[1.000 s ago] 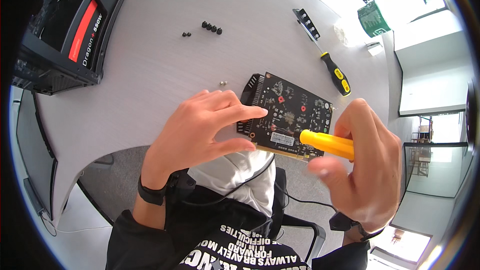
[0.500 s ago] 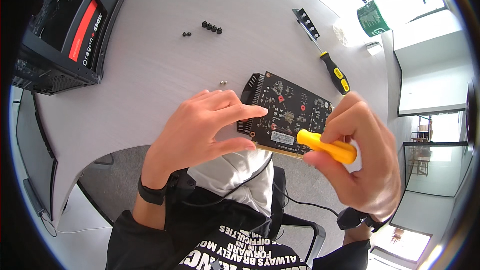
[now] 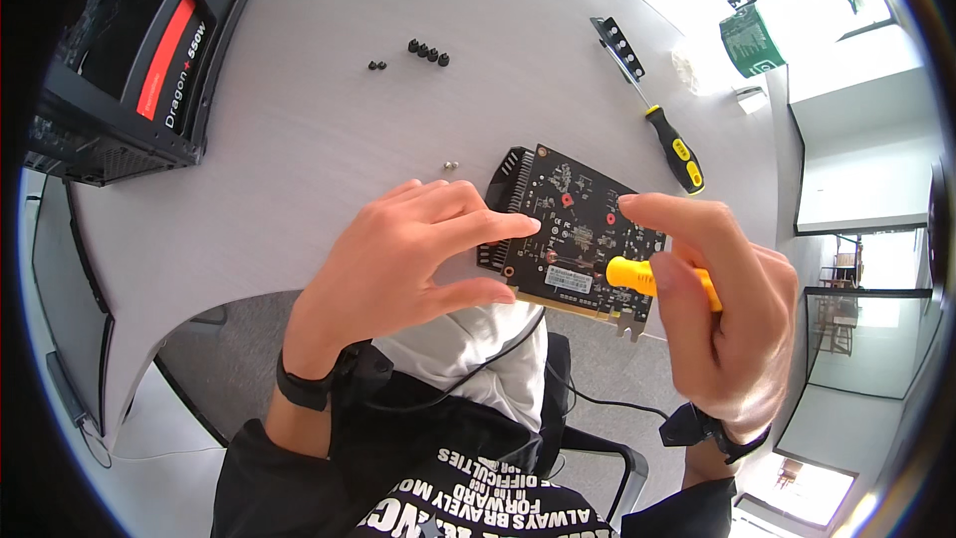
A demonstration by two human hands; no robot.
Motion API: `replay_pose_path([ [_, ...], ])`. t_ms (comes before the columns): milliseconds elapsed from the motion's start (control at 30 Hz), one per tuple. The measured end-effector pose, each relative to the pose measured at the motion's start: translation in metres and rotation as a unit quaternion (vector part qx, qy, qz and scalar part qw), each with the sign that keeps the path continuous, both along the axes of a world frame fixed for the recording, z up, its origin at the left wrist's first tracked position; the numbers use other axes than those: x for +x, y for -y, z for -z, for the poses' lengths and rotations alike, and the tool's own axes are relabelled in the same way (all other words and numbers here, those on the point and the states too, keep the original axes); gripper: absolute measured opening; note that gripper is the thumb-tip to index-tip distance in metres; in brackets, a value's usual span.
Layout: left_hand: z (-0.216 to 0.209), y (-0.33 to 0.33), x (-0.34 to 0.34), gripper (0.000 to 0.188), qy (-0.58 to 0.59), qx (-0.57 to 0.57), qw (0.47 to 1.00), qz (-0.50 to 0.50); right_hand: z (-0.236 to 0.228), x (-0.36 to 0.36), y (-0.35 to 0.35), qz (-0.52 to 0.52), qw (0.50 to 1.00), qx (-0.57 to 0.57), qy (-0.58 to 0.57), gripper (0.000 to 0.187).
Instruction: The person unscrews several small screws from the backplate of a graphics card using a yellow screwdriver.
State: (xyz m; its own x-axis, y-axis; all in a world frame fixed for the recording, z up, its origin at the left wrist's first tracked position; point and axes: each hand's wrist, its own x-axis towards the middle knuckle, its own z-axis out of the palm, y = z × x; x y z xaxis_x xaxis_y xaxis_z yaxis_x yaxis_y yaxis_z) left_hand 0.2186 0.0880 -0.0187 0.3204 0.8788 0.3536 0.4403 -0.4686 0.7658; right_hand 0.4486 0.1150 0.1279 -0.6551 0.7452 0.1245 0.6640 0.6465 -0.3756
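Pale grey tabletop (image 3: 319, 130) bears, at its near edge, a black rectangular graphics card (image 3: 588, 201), likely stiff but fragile, best held by its edges; the loosely open left hand (image 3: 423, 239) touches it, the right hand (image 3: 735, 314) grips a yellow-handled screwdriver (image 3: 629, 276).

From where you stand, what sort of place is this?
Probably an office or workshop for computer hardware: a graphics card, a yellow-handled screwdriver in the right hand, and a black computer case on the grey desk.
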Motion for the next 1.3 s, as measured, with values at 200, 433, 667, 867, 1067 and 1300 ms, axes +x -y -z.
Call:
replay_pose_path([
  [200, 0.002, -0.001, -0.001, 0.061, -0.006, -0.001, 1.0, 0.004, 0.003, 0.004, 0.001, 0.029, 0.986, -0.121, -0.108, 0.028],
  [433, 0.001, 0.0, 0.0, 0.059, -0.001, 0.001, 1.0, -0.003, 0.011, 0.006, 0.001, 0.071, 0.99, -0.06, -0.108, 0.022],
  [667, -0.002, 0.0, 0.001, 0.061, -0.005, -0.005, 1.0, -0.007, -0.017, 0.002, 0.008, 0.109, 0.987, -0.022, 0.112, 0.055],
  [867, 0.007, 0.0, 0.0, 0.058, -0.007, -0.002, 1.0, -0.013, -0.008, 0.009, 0.011, -0.006, 0.998, -0.037, 0.054, 0.037],
  [1067, -0.002, 0.001, 0.001, 0.06, -0.014, -0.026, 1.0, -0.009, 0.002, 0.011, 0.009, -0.039, 0.999, -0.031, 0.015, 0.038],
  [1300, -0.001, 0.001, 0.0, 0.059, -0.009, -0.014, 1.0, -0.009, -0.005, 0.005, 0.009, 0.1, 0.99, 0.05, 0.09, 0.06],
])
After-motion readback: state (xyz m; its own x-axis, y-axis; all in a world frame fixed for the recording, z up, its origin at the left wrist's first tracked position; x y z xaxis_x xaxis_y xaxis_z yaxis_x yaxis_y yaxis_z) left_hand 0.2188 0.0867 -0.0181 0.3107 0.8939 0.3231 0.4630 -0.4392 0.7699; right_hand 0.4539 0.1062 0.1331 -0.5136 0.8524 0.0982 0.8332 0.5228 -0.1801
